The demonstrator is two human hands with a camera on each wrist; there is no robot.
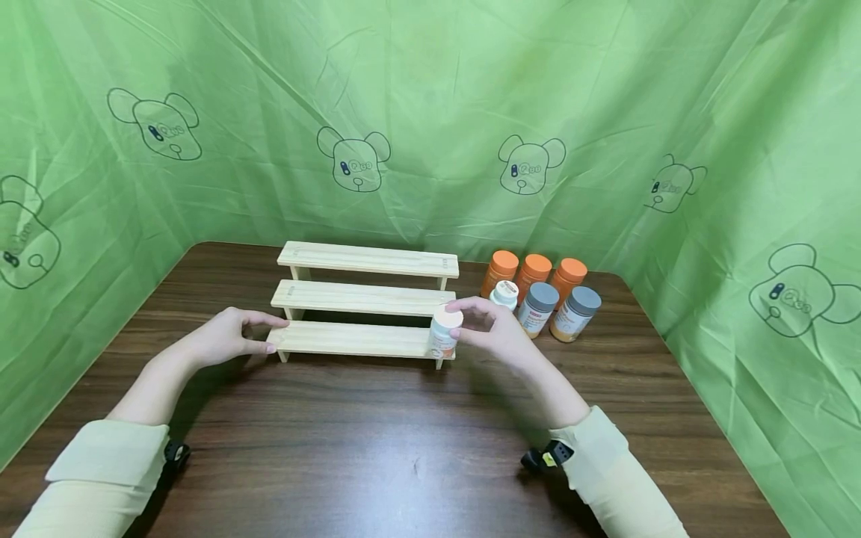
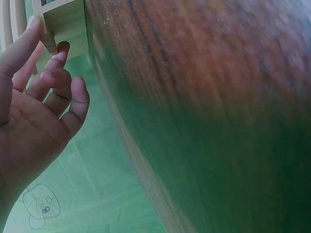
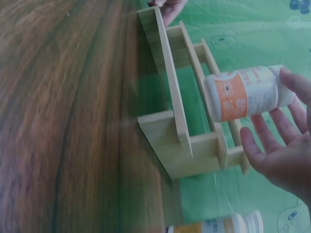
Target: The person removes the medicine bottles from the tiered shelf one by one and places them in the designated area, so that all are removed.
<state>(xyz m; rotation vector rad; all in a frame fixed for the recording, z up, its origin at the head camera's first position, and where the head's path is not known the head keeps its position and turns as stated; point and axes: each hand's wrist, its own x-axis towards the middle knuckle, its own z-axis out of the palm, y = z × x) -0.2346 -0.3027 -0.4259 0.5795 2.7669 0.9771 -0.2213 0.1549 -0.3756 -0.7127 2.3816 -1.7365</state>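
My right hand [image 1: 499, 334] holds a white pill bottle [image 1: 443, 338] by its cap, over the right end of the lowest step of a three-step wooden display rack [image 1: 356, 338]. Seen from the right wrist, the bottle [image 3: 243, 94] has an orange and white label, and its base hangs apart from the lowest board [image 3: 171, 82]. At the rack's other end, my left hand [image 1: 225, 340] pinches the left tip of the lowest step between thumb and fingers. The remaining fingers of that hand [image 2: 39, 111] are loosely bent in the left wrist view.
Right of the rack stand three orange bottles [image 1: 536, 270], a smaller white bottle [image 1: 504, 295] and two grey-capped jars [image 1: 539, 308], grouped closely. Green cloth [image 1: 430, 90] with bear drawings hangs round the back and sides of the dark wooden table [image 1: 377, 448].
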